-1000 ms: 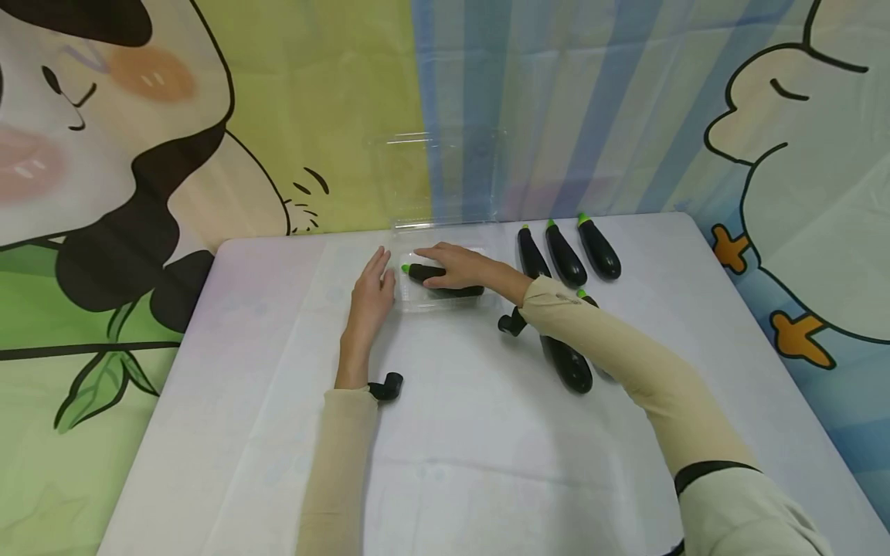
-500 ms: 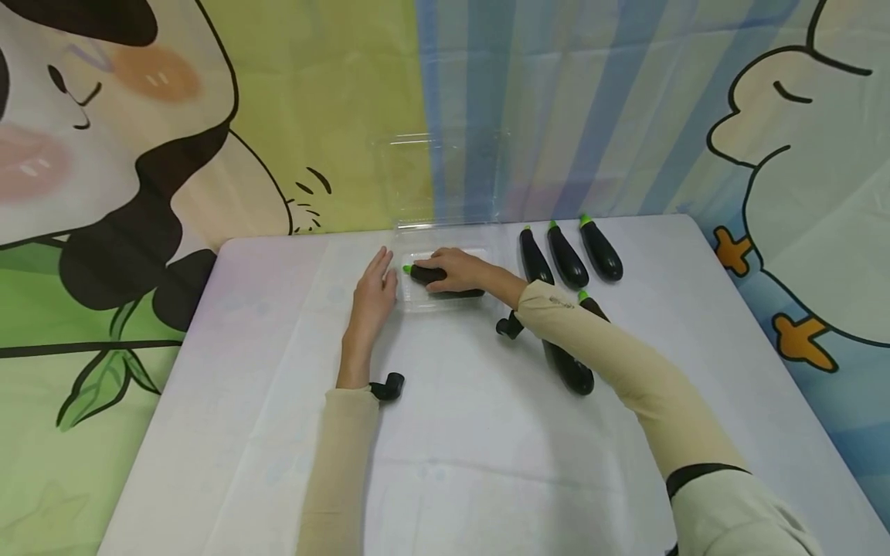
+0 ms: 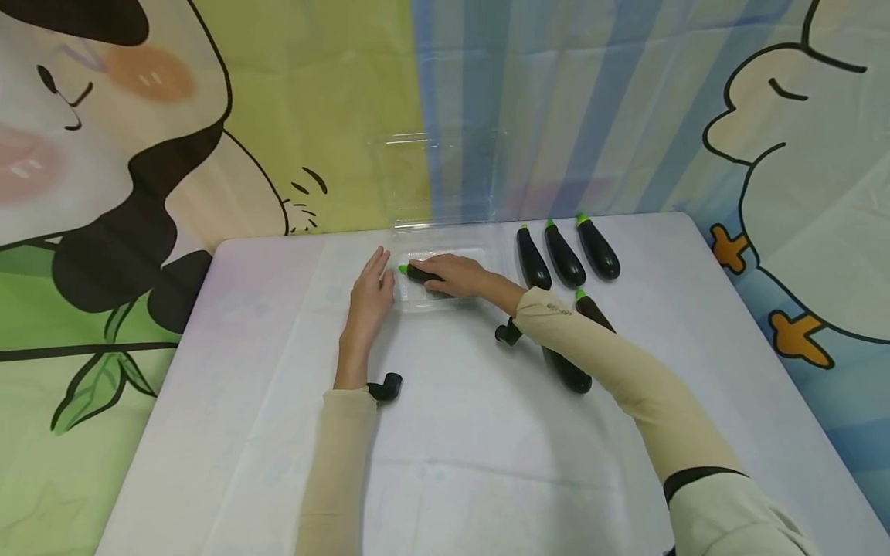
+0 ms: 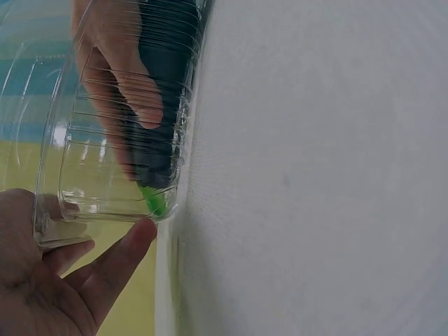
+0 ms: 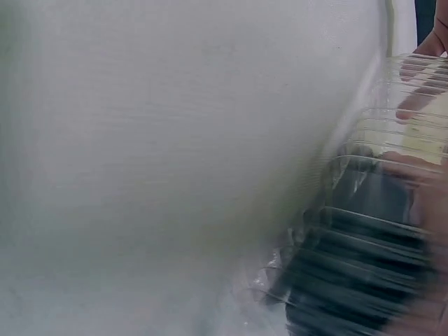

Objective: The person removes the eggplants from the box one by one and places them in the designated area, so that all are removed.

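Observation:
A clear plastic clamshell box [image 3: 445,306] stands at the table's far edge, its lid [image 3: 445,179] raised behind it. Inside lies an eggplant [image 3: 420,274] with its green stem end toward the left. My right hand [image 3: 455,276] reaches into the box and grips the eggplant from above, hiding its right part. Through the clear wall in the left wrist view, the thumb shows against the dark eggplant [image 4: 168,49]. My left hand [image 3: 370,301] rests along the box's left side, fingers mostly straight, a fingertip at the bottom corner near the green stem.
Several more eggplants lie to the right: three in a row [image 3: 533,259] [image 3: 565,255] [image 3: 598,249] near the back, others [image 3: 591,310] [image 3: 570,372] partly under my right sleeve. A white cloth covers the table [image 3: 278,432]. A printed curtain [image 3: 334,100] hangs directly behind.
My right hand has shifted slightly nearer and its outstretched fingers have come down over the eggplant, covering more of its right part. The left hand and the box have stayed put.

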Available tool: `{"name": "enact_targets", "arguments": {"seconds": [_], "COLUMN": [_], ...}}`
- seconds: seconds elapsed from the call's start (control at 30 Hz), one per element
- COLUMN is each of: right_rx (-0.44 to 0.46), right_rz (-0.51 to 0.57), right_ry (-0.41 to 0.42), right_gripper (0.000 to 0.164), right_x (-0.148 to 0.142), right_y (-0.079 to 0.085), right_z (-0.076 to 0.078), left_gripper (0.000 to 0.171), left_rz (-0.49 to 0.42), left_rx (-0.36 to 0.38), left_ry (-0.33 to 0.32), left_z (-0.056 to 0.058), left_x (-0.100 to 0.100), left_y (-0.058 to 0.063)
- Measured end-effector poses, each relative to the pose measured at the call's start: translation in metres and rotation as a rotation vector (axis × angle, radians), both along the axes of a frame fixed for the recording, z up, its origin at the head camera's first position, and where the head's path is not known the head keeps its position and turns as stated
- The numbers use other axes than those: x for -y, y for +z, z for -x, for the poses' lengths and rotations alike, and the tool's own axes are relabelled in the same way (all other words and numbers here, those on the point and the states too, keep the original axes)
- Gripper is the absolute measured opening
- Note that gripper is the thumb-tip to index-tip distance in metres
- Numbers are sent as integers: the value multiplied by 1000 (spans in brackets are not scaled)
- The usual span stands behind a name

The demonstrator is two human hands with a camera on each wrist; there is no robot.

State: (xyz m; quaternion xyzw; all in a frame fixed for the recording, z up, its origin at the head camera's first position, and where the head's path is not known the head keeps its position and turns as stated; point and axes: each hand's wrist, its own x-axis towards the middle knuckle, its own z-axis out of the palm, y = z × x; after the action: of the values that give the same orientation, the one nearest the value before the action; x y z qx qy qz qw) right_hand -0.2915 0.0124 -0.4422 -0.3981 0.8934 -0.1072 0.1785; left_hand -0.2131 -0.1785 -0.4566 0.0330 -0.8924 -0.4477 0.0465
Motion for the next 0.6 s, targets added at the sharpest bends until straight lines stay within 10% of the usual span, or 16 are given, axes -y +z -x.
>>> {"name": "enact_targets", "arguments": {"seconds": [0.6], "right_rx": [-48], "right_rz": [291], "right_ry": [-236], "right_gripper": [59], "right_x": [-40], "right_y": [39], "right_z": [-1], "left_gripper": [47], "left_rz": [-25], "left_rx": [22], "left_ry": [4], "left_z": [0], "left_x": [0], "left_y": [-1]}}
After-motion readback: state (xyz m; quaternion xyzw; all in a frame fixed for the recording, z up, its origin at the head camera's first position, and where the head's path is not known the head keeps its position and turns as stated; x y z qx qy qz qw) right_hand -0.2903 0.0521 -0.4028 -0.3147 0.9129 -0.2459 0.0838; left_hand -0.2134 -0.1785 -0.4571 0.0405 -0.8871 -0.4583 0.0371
